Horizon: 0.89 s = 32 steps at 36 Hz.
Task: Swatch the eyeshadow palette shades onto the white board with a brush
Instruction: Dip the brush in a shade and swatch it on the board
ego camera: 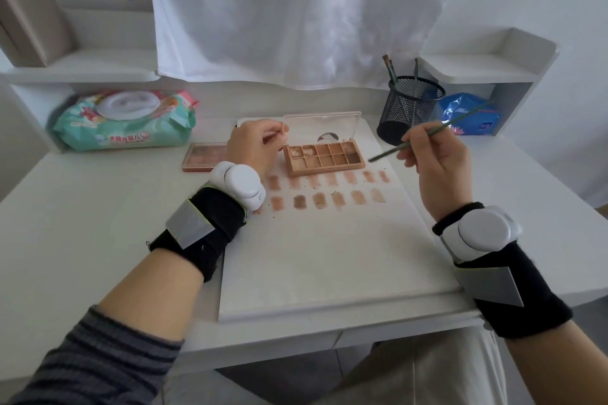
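The fingers (274,133) of the left hand (253,149) are curled together and pinch something thin and pale, too small to name, just left of the open eyeshadow palette. The fingers (416,141) of the right hand (437,168) are clamped on a slim green-handled brush (427,138), held in the air with its lower tip hanging over the white board, just right of the palette and touching nothing.

Going left to right: a mint-green soft pack of wet wipes (125,122) with a white flip lid lies at the back of the white desk (82,223); it bears Chinese characters and what looks like "80", too blurred to read further. A closed pink palette (204,156) lies beside it. The open rose-gold eyeshadow palette with twelve pans (324,158) and a raised clear lid sits on the flat white board (329,256). Below it run two rows of brown and peach swatches (329,189), roughly thirteen marks, so I judge the swatching nearly or wholly done; the lower board is bare. At the right stand a black mesh pen cup (409,108) holding brushes and a blue plastic packet (468,117) with unreadable print.
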{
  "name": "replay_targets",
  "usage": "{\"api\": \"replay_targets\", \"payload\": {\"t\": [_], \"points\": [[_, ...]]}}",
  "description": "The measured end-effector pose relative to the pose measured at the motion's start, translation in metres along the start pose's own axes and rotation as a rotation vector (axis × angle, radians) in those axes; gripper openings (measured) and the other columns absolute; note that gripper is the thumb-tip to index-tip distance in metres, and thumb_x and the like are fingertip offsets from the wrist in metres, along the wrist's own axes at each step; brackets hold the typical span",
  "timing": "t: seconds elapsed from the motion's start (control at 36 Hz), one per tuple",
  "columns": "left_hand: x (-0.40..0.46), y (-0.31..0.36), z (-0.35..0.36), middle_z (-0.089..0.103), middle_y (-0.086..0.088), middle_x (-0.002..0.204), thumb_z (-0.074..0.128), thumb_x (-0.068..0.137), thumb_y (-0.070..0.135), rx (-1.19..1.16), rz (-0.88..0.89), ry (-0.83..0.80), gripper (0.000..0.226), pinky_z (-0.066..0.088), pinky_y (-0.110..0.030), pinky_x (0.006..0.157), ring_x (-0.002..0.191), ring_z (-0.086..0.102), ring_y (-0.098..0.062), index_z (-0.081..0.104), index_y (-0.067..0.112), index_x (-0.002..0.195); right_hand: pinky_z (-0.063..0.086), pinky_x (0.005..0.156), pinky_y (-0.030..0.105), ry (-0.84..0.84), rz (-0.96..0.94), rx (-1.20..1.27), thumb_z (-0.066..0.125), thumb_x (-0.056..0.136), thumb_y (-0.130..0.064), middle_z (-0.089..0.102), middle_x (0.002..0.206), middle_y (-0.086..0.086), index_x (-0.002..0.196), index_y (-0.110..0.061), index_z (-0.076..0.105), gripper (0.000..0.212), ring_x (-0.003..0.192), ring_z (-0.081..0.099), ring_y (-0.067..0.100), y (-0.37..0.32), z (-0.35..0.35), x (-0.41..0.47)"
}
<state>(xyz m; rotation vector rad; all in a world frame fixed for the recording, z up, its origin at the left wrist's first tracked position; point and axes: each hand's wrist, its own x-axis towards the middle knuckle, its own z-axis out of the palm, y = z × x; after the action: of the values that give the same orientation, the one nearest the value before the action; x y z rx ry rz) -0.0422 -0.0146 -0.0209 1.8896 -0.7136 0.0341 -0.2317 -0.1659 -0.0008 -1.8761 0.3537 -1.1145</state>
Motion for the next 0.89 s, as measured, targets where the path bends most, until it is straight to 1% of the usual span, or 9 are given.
{"api": "replay_targets", "payload": {"t": [0.11, 0.22, 0.28, 0.33, 0.47, 0.58, 0.64, 0.75, 0.89], "points": [[0.000, -0.002, 0.001, 0.068, 0.006, 0.086, 0.062, 0.085, 0.008, -0.032, 0.020, 0.002, 0.013, 0.054, -0.035, 0.086, 0.078, 0.069, -0.017, 0.072, 0.011, 0.092, 0.042, 0.058, 0.011, -0.071, 0.012, -0.057, 0.050, 0.095, -0.014, 0.064, 0.075, -0.001, 0.086, -0.017, 0.058, 0.012, 0.064, 0.058, 0.001, -0.001, 0.011, 0.015], [0.001, -0.004, 0.000, 0.070, 0.002, 0.088, 0.063, 0.086, 0.009, -0.069, 0.045, 0.010, 0.013, 0.054, -0.038, 0.086, 0.076, 0.069, -0.015, 0.072, 0.012, 0.094, 0.049, 0.063, 0.025, -0.065, 0.048, -0.140, 0.054, 0.093, -0.018, 0.065, 0.077, -0.007, 0.084, -0.028, 0.059, 0.014, 0.071, 0.062, 0.008, 0.014, 0.020, 0.016], [0.001, -0.005, 0.001, 0.069, 0.002, 0.088, 0.062, 0.086, 0.009, -0.078, 0.058, 0.014, 0.013, 0.054, -0.035, 0.086, 0.069, 0.067, -0.003, 0.072, 0.011, 0.095, 0.051, 0.062, 0.029, -0.061, 0.066, -0.150, 0.054, 0.093, -0.018, 0.064, 0.076, -0.008, 0.087, -0.025, 0.061, 0.012, 0.072, 0.062, 0.007, 0.019, 0.021, 0.014], [0.001, -0.005, 0.002, 0.069, 0.003, 0.087, 0.062, 0.086, 0.008, -0.085, 0.073, 0.021, 0.014, 0.054, -0.034, 0.085, 0.063, 0.064, 0.005, 0.072, 0.011, 0.095, 0.051, 0.059, 0.025, -0.054, 0.072, -0.138, 0.053, 0.093, -0.017, 0.064, 0.076, -0.009, 0.088, -0.024, 0.061, 0.011, 0.071, 0.061, 0.004, 0.019, 0.019, 0.014], [0.002, -0.006, 0.002, 0.071, -0.003, 0.089, 0.063, 0.086, 0.008, -0.104, 0.083, 0.025, 0.015, 0.054, -0.040, 0.085, 0.074, 0.068, -0.013, 0.072, 0.009, 0.098, 0.051, 0.059, 0.018, -0.066, 0.074, -0.114, 0.053, 0.094, -0.017, 0.064, 0.079, -0.008, 0.089, -0.025, 0.061, 0.012, 0.072, 0.061, 0.000, 0.020, 0.020, 0.015], [0.002, -0.007, 0.002, 0.071, -0.001, 0.087, 0.063, 0.086, 0.009, -0.089, 0.106, 0.029, 0.015, 0.055, -0.039, 0.084, 0.073, 0.068, -0.007, 0.072, 0.011, 0.098, 0.051, 0.060, 0.019, -0.078, 0.082, -0.107, 0.053, 0.094, -0.017, 0.064, 0.079, -0.007, 0.091, -0.021, 0.062, 0.010, 0.072, 0.062, 0.001, 0.021, 0.020, 0.014], [0.002, -0.007, 0.002, 0.071, 0.000, 0.087, 0.063, 0.086, 0.009, -0.085, 0.115, 0.031, 0.015, 0.055, -0.039, 0.084, 0.074, 0.068, -0.008, 0.072, 0.010, 0.098, 0.051, 0.060, 0.020, -0.084, 0.084, -0.109, 0.053, 0.094, -0.016, 0.064, 0.077, -0.007, 0.088, -0.023, 0.061, 0.013, 0.072, 0.061, 0.003, 0.020, 0.020, 0.014], [0.003, -0.006, 0.002, 0.069, 0.005, 0.086, 0.063, 0.086, 0.009, -0.090, 0.125, 0.039, 0.016, 0.055, -0.037, 0.085, 0.069, 0.064, 0.004, 0.072, 0.010, 0.098, 0.049, 0.060, 0.021, -0.073, 0.087, -0.096, 0.051, 0.094, -0.015, 0.064, 0.075, -0.004, 0.081, -0.030, 0.058, 0.022, 0.068, 0.060, 0.005, 0.019, 0.020, 0.014], [0.002, -0.006, 0.001, 0.069, 0.006, 0.088, 0.063, 0.086, 0.010, -0.079, 0.130, 0.035, 0.015, 0.054, -0.036, 0.085, 0.068, 0.064, 0.006, 0.072, 0.010, 0.099, 0.049, 0.059, 0.020, -0.039, 0.101, -0.063, 0.050, 0.094, -0.015, 0.063, 0.075, -0.004, 0.086, -0.020, 0.059, 0.014, 0.067, 0.059, 0.001, 0.019, 0.019, 0.015]]}}
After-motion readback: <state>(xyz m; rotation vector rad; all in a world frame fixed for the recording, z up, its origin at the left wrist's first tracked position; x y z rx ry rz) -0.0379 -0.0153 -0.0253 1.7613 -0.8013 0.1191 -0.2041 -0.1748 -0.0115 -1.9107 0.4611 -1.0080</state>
